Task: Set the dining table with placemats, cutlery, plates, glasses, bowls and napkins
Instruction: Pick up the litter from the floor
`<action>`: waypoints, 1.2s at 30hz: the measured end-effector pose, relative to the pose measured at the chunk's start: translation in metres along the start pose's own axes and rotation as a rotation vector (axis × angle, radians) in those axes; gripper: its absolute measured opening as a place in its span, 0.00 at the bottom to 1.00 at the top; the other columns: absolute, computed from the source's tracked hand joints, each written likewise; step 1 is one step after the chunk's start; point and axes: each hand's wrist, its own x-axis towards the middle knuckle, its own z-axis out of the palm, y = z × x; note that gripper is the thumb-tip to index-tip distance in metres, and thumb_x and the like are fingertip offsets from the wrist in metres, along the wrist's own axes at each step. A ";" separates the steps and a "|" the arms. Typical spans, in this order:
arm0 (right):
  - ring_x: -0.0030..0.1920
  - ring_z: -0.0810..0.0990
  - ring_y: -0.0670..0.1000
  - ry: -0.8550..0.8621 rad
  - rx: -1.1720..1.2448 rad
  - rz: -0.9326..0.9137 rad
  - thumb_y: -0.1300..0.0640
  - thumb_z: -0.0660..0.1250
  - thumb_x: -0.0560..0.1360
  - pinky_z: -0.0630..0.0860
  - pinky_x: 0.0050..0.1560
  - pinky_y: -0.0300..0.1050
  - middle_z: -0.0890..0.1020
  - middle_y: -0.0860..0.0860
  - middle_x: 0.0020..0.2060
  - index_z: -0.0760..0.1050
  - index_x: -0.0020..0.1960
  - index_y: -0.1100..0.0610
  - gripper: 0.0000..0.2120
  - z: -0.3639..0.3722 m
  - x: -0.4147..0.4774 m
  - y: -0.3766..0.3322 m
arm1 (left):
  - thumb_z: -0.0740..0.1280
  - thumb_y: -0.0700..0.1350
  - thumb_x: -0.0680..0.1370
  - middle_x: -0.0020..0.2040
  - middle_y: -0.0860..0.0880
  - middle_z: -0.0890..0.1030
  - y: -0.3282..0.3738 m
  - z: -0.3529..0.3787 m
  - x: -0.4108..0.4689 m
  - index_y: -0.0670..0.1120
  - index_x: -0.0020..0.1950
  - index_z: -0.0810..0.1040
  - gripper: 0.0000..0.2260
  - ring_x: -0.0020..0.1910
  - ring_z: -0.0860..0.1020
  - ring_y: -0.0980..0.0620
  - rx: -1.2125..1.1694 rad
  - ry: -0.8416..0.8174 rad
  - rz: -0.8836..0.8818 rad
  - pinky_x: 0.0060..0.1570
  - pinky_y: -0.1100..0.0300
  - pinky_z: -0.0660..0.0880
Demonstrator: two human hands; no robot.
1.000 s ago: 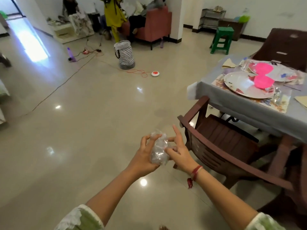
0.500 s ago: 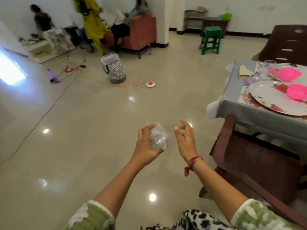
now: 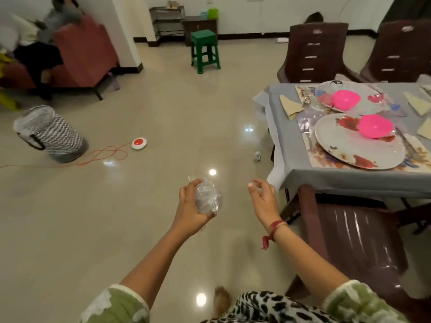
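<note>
Grey cloth covers the dining table (image 3: 349,183), which stands to the right of the right hand and beyond it. A brown plastic chair (image 3: 349,241) is just beside the right forearm, pushed towards the table edge. Far to the left of the left hand stands a basket with a zigzag pattern (image 3: 56,138); it has a clear liner at its mouth, and its contents cannot be seen.

On the table lie two large round plates with red flower prints, the near one (image 3: 349,145) on a printed placemat (image 3: 319,157), the far one (image 3: 368,89) behind it. Each plate carries one bright pink bowl, near (image 3: 375,125) and far (image 3: 346,100); what is in the bowls I cannot tell. A folded beige napkin (image 3: 290,106) lies at the table corner, and a fork (image 3: 307,134) lies left of the near plate.

The left hand (image 3: 191,210) curls its fingers round a crumpled ball of clear plastic (image 3: 207,197), held over the floor. The right hand (image 3: 263,199) is apart from it, holding nothing, with loosely bent fingers and a red thread (image 3: 274,229) on the wrist.
</note>
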 end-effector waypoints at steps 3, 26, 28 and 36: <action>0.54 0.73 0.49 0.034 -0.013 -0.001 0.51 0.60 0.80 0.66 0.54 0.37 0.67 0.55 0.64 0.70 0.66 0.56 0.17 0.026 0.066 -0.027 | 0.78 0.42 0.65 0.63 0.52 0.62 -0.001 -0.029 0.079 0.61 0.68 0.64 0.37 0.55 0.72 0.59 0.039 -0.041 0.038 0.48 0.79 0.66; 0.55 0.74 0.54 0.288 -0.132 0.364 0.53 0.62 0.79 0.71 0.62 0.50 0.63 0.49 0.56 0.69 0.66 0.56 0.17 0.151 0.532 -0.014 | 0.77 0.40 0.66 0.63 0.50 0.61 -0.043 -0.010 0.684 0.57 0.71 0.62 0.39 0.55 0.70 0.54 0.106 -0.483 0.126 0.52 0.67 0.67; 0.55 0.75 0.54 0.302 -0.154 0.373 0.52 0.62 0.79 0.72 0.62 0.52 0.64 0.49 0.56 0.69 0.67 0.55 0.18 0.153 0.568 0.002 | 0.77 0.41 0.66 0.64 0.49 0.61 -0.054 0.010 0.728 0.56 0.71 0.62 0.39 0.55 0.70 0.52 0.133 -0.518 0.144 0.53 0.65 0.68; 0.57 0.75 0.57 0.261 -0.203 0.656 0.52 0.64 0.78 0.70 0.64 0.49 0.65 0.53 0.61 0.68 0.68 0.55 0.20 0.164 0.725 0.090 | 0.76 0.42 0.68 0.62 0.51 0.58 -0.109 0.109 0.908 0.54 0.74 0.60 0.39 0.55 0.71 0.50 0.287 -0.725 0.107 0.51 0.63 0.70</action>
